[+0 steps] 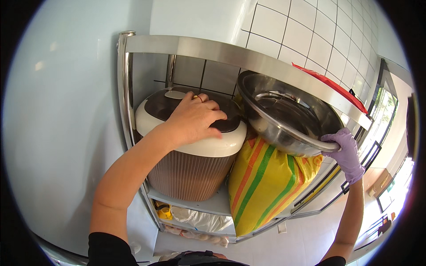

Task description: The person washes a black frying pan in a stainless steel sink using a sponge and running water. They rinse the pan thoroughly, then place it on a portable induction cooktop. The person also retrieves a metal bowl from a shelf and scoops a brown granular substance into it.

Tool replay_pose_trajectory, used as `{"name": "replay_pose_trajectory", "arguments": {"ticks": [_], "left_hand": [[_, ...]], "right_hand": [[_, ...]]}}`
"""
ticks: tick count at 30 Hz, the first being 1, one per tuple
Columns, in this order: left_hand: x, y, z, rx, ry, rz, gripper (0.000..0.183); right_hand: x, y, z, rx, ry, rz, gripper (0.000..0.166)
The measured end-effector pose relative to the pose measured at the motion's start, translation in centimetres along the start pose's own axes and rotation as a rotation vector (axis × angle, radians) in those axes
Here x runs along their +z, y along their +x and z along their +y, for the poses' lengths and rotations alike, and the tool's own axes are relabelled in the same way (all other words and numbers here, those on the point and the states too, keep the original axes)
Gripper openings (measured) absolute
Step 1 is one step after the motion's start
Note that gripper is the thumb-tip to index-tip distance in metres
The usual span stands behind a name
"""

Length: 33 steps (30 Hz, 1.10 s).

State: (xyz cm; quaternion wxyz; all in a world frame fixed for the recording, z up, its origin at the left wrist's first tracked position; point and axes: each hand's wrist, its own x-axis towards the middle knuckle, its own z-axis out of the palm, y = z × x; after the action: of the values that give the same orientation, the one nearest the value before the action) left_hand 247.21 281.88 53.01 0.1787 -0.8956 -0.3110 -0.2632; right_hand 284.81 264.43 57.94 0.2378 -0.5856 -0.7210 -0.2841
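Observation:
My left hand (pixel 196 118), bare with a ring on one finger, rests over the dark lid of a cream and brown ribbed plastic bin (pixel 191 176), its fingers spread and bent. In a purple glove, my right hand (pixel 342 149) grips the near right rim of a large stainless steel basin (pixel 283 116). The basin is tilted beneath the upper shelf, above a yellow woven sack (pixel 263 183) with green and orange stripes. The sack stands right of the bin on the same shelf.
A metal rack's upper shelf edge (pixel 213 50) crosses above the bin and basin, with a red packet (pixel 332 86) on top. A chrome post (pixel 124 89) stands at left beside a pale smooth panel (pixel 66 116). Plastic bags (pixel 199 219) lie on a lower shelf.

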Motion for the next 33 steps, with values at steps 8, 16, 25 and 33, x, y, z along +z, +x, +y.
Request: {"name": "replay_pose_trajectory", "arguments": {"ticks": [8,16,25,33], "left_hand": [[1.4,1.8,-0.8,0.118,-0.209,-0.124,0.029],[2.4,7.2,2.3,0.215,-0.021,-0.451,0.035],[-0.8,8.9,4.5,0.237,0.585,-0.653,0.037],[0.3,6.1,-0.3,0.338,-0.098,-0.373,0.033]], "right_hand": [[-0.6,-0.9,-4.4,-0.060,-0.055,-0.024,0.083],[0.8,0.4,-0.9,0.147,0.098,0.025,0.038],[1.6,0.1,0.0,0.039,0.270,-0.023,0.039],[0.9,-0.7,-0.8,0.093,0.203,0.024,0.046]]}}
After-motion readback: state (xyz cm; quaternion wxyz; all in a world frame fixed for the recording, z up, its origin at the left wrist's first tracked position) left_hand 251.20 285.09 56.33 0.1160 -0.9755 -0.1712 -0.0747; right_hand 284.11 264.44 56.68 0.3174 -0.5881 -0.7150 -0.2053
